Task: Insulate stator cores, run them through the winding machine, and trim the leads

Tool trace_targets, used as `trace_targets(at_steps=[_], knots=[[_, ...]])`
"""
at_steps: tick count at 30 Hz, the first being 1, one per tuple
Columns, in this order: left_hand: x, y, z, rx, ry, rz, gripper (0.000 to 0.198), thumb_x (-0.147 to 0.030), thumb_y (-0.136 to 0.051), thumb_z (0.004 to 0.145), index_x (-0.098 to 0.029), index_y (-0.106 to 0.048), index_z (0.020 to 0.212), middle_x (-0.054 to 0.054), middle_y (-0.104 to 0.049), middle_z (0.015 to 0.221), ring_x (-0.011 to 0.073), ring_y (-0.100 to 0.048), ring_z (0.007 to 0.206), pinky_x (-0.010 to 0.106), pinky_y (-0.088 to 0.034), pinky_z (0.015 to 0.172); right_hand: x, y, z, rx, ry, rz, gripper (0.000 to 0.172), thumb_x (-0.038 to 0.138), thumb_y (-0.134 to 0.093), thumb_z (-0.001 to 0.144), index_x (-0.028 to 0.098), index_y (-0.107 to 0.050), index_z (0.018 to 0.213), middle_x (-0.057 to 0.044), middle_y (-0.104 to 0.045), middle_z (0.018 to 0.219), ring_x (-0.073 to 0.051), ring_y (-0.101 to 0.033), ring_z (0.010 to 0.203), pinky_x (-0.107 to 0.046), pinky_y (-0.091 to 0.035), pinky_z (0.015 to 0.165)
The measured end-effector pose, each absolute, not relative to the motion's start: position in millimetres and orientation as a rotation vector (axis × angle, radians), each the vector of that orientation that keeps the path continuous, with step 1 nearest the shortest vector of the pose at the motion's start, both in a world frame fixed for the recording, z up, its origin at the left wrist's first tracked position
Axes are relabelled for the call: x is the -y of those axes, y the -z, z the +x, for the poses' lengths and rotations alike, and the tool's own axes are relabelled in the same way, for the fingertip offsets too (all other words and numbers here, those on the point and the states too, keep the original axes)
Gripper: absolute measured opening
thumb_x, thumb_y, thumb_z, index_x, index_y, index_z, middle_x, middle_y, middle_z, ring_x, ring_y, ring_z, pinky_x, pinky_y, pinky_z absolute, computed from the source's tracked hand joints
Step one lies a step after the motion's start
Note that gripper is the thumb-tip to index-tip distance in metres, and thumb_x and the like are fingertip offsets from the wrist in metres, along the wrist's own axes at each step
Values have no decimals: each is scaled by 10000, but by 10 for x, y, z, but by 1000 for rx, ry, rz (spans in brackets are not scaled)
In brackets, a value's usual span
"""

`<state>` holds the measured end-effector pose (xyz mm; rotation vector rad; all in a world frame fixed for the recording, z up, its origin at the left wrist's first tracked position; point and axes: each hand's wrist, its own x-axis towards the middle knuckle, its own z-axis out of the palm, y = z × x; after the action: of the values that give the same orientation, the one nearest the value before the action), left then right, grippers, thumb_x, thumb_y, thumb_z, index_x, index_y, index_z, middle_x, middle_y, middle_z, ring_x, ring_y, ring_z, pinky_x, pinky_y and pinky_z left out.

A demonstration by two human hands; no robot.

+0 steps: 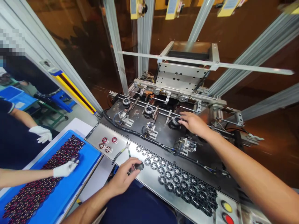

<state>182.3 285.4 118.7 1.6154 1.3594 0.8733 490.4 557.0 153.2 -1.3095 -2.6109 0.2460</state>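
My left hand (125, 175) is closed on a small dark round part (139, 165), held between thumb and fingers just over the metal ledge (127, 136). Farther out, my right hand (192, 123) reaches to the right-hand station of the machine. Its thumb and fingertips are at the edge of a black wheel-like part (175, 121) seated there, partly covering it. Similar round parts sit in the middle station (149, 110) and the left station (126, 101). Rows of black spoked round parts (177, 170) lie on the ledge to the right of my left hand.
Pliers (121, 154) and several red round parts (107, 149) lie on the ledge's left. Yellow (226, 206) and red buttons (228, 218) are at its right end. At left, a co-worker's gloved hand (65, 168) is over a blue tray (87, 161) of parts. Metal posts frame the machine.
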Motion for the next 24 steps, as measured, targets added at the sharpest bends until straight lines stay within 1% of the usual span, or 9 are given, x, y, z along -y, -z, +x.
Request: trace_targets(at_steps=[3, 4, 6, 8, 11, 14, 18, 22, 24], knots=[[-2924, -1517, 1672, -1330, -1028, 1476, 311, -394, -551, 949, -182, -633, 1162, 96, -676, 1095, 189, -631, 953, 314, -509, 871, -4945, -1894, 4569, 2557, -216, -1067, 345, 356, -541, 971, 133, -656, 1209, -182, -645, 1283, -328, -585, 1231, -529, -450, 1090], [-2942, -1607, 1630, -1304, -1082, 1465, 333, -424, -585, 928, -175, -639, 1144, 91, -682, 1047, 190, -630, 937, 312, -506, 863, -4701, -2010, 4414, 2560, -246, -909, 386, 402, -571, 959, 185, -612, 1276, -133, -651, 1293, -288, -600, 1215, -479, -479, 1078], [-2960, -1750, 1563, -1239, -1201, 1456, 380, -465, -669, 867, -167, -635, 1100, 75, -682, 959, 173, -626, 862, 291, -506, 815, -4224, -2193, 4081, 2491, -420, -464, 515, 398, -612, 943, 180, -493, 1394, -151, -650, 1278, -276, -624, 1171, -448, -551, 987], [-2946, -1847, 1526, -1169, -1308, 1460, 388, -470, -725, 819, -171, -624, 1044, 63, -680, 932, 149, -614, 797, 268, -502, 772, -3833, -2279, 3768, 2417, -502, -296, 537, 333, -616, 947, 160, -443, 1425, -163, -669, 1181, -264, -655, 1068, -422, -591, 883], [-2880, -1914, 1522, -1080, -1361, 1456, 386, -473, -746, 798, -173, -620, 1005, 67, -674, 946, 135, -603, 772, 264, -496, 762, -3495, -2232, 3437, 2273, -469, -294, 470, 106, -575, 935, 153, -473, 1391, -133, -674, 1002, -230, -653, 897, -370, -594, 730], [-2806, -1906, 1556, -985, -1389, 1280, 433, -496, -753, 784, -174, -604, 1033, 54, -652, 920, 133, -609, 779, 251, -496, 744, -3359, -2121, 3306, 2158, -419, -358, 464, -12, -568, 878, 143, -531, 1314, -119, -661, 940, -217, -630, 855, -344, -577, 695], [-2742, -1870, 1558, -1009, -1387, 1124, 417, -495, -751, 787, -159, -636, 1006, 49, -662, 873, 140, -625, 782, 238, -508, 716, -3294, -2182, 3358, 2159, -494, -456, 382, 88, -615, 899, 148, -572, 1273, -145, -662, 1024, -234, -635, 951, -373, -576, 781], [-2720, -1919, 1487, -1113, -1211, 1408, 380, -490, -718, 817, -166, -719, 1016, 94, -738, 924, 187, -677, 839, 288, -550, 776, -3355, -2473, 3543, 2325, -997, -575, 249, 233, -528, 982, 234, -698, 1164, -143, -561, 1382, -242, -553, 1260, -406, -502, 1004], [-2731, -1961, 1471, -1088, -1153, 1590, 340, -473, -696, 839, -194, -744, 1029, 107, -759, 975, 219, -700, 902, 322, -574, 804, -3413, -2574, 3634, 2318, -1278, -614, 245, 309, -532, 988, 240, -758, 1052, -117, -538, 1435, -243, -522, 1309, -404, -452, 1063]])
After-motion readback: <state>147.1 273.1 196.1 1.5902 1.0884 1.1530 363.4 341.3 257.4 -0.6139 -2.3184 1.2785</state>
